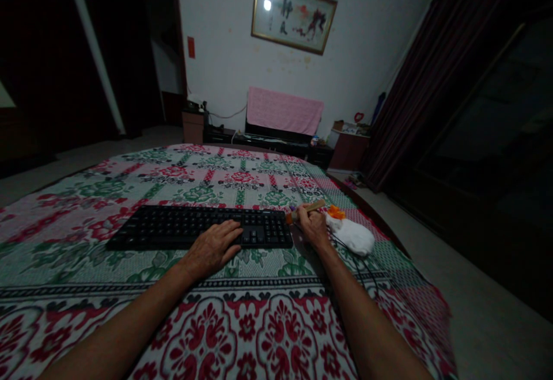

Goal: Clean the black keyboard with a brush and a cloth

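A black keyboard [173,227] lies flat on the patterned cloth [224,334]. My left hand [213,244] rests on its lower edge, fingers stretched out over the keys left of the arrow keys. At the keyboard's right end, my right hand [313,225] is closed around a small brush with a wooden handle [318,204]. The brush's brownish bristles [290,217] point left, at the right edge of the keyboard. Just right of that hand sits a white cloth-like bundle [354,237], with an orange item [336,212] at its upper left.
A thin black cable [360,270] runs over the cloth below the white bundle. Beyond the bed-like surface's far edge stand a pink-draped television [285,109] and low cabinets [349,149]. A dark curtain [406,80] hangs on the right.
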Demonstrator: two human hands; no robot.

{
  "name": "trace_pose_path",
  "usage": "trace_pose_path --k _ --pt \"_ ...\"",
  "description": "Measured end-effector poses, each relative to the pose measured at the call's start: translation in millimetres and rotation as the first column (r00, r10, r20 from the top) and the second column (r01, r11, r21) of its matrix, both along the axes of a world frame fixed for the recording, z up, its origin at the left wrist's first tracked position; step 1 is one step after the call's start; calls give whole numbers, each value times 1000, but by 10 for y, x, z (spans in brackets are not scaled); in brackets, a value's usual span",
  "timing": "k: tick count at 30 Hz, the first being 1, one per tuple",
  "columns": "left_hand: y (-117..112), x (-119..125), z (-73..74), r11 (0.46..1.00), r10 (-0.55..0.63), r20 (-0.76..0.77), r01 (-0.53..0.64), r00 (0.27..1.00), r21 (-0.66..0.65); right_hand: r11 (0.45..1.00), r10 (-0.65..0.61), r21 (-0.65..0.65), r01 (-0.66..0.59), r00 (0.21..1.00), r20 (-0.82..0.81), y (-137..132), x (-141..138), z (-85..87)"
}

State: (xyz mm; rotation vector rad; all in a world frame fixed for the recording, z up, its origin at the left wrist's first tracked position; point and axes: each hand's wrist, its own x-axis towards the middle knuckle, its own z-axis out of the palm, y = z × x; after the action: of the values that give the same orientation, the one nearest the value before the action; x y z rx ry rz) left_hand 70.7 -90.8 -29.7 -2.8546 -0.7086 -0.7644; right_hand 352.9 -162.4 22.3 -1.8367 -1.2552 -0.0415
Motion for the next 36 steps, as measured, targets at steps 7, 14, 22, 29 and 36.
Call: trace_pose_path --k 7,14,22,29,36 --pt "5 -2 -13 1000 -19 30 18 999 13 989 50 -140 -49 999 7 -22 4 52" --pt "-17 0 15 1000 7 -10 -7 1000 19 997 16 -76 -19 999 -39 11 66 39" --pt "-14 1 13 1000 9 -8 -9 1000 7 990 39 -136 -37 999 16 9 35 40" --pt "-11 2 5 1000 -2 8 2 1000 18 931 204 -300 -207 978 -40 -26 95 124" --pt "4 0 -21 1000 11 -7 -11 1000 20 979 106 -157 -131 982 -157 -19 142 133"
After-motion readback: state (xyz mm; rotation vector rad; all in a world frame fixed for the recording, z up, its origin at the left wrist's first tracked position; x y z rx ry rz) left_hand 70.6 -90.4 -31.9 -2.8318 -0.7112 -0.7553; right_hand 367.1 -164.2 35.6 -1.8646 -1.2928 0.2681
